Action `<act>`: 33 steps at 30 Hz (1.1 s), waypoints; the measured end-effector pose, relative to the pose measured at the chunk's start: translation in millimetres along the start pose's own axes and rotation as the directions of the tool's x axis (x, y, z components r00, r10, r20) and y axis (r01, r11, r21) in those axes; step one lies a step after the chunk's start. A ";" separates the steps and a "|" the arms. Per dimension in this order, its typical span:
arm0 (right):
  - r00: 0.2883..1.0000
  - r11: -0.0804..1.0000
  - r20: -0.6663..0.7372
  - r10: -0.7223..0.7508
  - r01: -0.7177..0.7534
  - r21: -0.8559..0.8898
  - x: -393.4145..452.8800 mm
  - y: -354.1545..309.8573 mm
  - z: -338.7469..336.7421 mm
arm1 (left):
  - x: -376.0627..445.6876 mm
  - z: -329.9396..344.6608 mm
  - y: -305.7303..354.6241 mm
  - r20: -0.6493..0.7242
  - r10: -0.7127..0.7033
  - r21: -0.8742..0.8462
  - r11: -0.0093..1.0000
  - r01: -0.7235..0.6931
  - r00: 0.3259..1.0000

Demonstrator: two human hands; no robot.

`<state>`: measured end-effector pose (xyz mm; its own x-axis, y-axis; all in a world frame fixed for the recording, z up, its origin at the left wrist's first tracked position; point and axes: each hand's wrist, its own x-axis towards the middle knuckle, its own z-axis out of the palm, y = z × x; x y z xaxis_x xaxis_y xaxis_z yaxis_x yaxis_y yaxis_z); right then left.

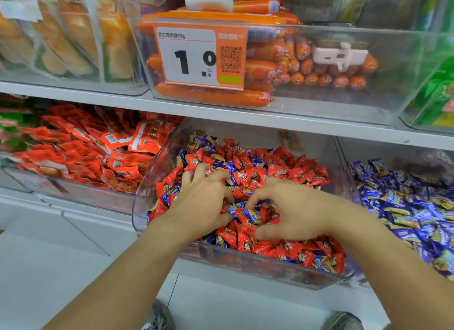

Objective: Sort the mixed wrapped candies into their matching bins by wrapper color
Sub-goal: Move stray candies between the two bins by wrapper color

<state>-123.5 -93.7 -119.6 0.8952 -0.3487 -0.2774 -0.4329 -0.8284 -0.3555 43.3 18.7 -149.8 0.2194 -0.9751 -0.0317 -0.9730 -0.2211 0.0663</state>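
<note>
Both hands are down in the candy with fingers curled. The left hand [204,199] digs its bent fingers into the pile, and whether they hold a piece cannot be told. The right hand [292,208] curls thumb and forefinger around a blue candy [253,215] lying among red ones; it looks like a pinch, though the contact is partly hidden.

The candies fill a clear plastic bin [270,268] tilted out from a white shelf [307,125]. Most pieces in it are red candies [282,167], with blue ones scattered through them. Just to its right stands another clear bin [344,152] holding only blue candies [405,207]. To the left, a third bin [73,189] is heaped with red snack packets [127,157].

On the shelf above sits a clear box of orange sausages [307,67] with a price tag [200,54] clipped to its front, and bags of yellow snacks [73,35] stand to its left. Below the hands, pale floor [61,251] and the toes of two grey shoes [159,317] show.
</note>
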 end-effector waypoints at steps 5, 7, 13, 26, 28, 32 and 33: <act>0.978 0.997 -0.209 -0.001 0.017 0.073 3.5 7.9 0.8 | 1.8 -1.1 -2.2 -0.161 -0.047 -0.258 0.966 0.004 0.986; 0.953 0.994 -0.301 0.028 0.006 0.112 2.2 9.9 -4.2 | -0.2 -8.3 -1.3 -0.187 -0.132 -0.457 0.889 0.032 0.974; 0.953 0.985 -0.276 0.126 -0.086 0.152 14.4 11.0 -2.7 | 0.9 -13.9 2.1 -0.082 -0.226 -0.619 0.775 0.128 0.971; 0.994 0.985 -0.046 0.097 -0.103 -0.138 31.7 7.8 1.2 | 6.1 2.6 9.4 0.042 -0.074 -0.243 0.967 0.082 0.996; 0.991 0.980 -0.021 0.134 -0.136 -0.148 32.2 6.8 1.9 | 6.1 2.0 5.6 0.077 -0.034 -0.233 0.971 0.051 0.996; 0.986 0.970 -0.119 0.119 -0.141 -0.196 36.5 1.5 7.6 | 5.4 1.7 4.8 0.124 -0.017 -0.261 0.964 0.049 0.992; 0.983 0.971 -0.145 0.115 -0.142 -0.191 37.2 1.4 8.3 | 6.1 1.4 5.3 0.118 -0.019 -0.291 0.955 0.053 0.993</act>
<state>-91.6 -104.2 -137.8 0.8451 -0.5020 -0.1840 -0.5276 -0.8386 -0.1354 39.3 11.6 -151.1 0.2276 -0.9620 -0.1506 -0.8971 -0.2673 0.3518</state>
